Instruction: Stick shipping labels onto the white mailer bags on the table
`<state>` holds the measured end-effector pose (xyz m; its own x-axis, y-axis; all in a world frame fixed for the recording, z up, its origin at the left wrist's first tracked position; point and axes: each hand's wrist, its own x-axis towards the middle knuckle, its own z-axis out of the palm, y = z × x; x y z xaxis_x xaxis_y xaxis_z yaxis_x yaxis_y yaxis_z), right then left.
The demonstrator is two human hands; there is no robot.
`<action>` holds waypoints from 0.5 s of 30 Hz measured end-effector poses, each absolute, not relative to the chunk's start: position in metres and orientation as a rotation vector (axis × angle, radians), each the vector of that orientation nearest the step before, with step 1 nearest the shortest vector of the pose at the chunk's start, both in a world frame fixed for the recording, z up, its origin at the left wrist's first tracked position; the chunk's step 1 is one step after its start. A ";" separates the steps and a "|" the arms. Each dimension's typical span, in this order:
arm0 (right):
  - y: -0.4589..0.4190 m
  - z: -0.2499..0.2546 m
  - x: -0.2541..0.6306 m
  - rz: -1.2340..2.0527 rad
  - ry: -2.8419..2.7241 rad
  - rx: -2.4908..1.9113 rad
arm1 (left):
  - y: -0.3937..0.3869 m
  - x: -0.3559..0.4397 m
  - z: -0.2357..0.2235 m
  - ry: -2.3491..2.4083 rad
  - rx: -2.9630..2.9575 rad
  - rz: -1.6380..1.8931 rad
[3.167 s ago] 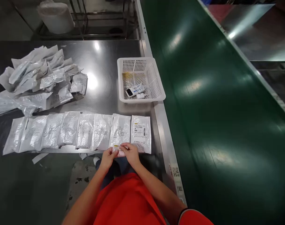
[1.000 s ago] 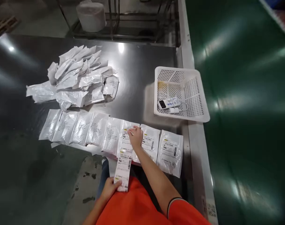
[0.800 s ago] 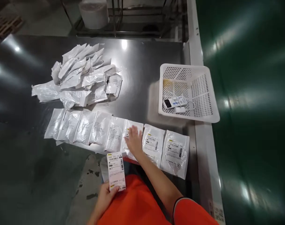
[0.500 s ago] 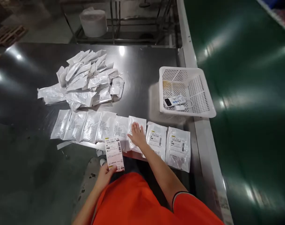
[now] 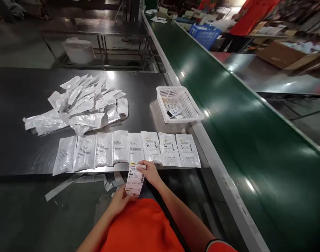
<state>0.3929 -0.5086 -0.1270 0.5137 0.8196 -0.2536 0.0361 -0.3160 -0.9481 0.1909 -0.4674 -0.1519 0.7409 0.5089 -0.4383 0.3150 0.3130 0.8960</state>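
A printed shipping label [image 5: 135,180] is held between my two hands, in front of the table edge. My left hand [image 5: 121,198] pinches its lower end. The fingers of my right hand [image 5: 150,173] grip its upper right edge. Beyond it lies a row of white bubble mailers on the metal table. The three at the right end, such as the rightmost mailer [image 5: 188,151], bear labels on their faces. Those farther left, such as the leftmost mailer [image 5: 64,155], show only printed text.
A heap of white mailers [image 5: 88,101] lies at the back left. A white perforated basket [image 5: 193,105] holding a white device stands beside the green conveyor belt [image 5: 228,115]. Backing strips [image 5: 60,189] hang below the table edge. Another person in red [image 5: 254,17] is beyond the belt.
A label has gone onto the third mailer from the right, and my right hand pressed it flat. That hand has since moved back to the label strip in my left hand. The view has tilted up.
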 end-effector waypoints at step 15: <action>-0.408 -0.198 0.473 0.535 -0.837 -2.038 | -0.466 0.284 -0.194 1.115 0.802 0.282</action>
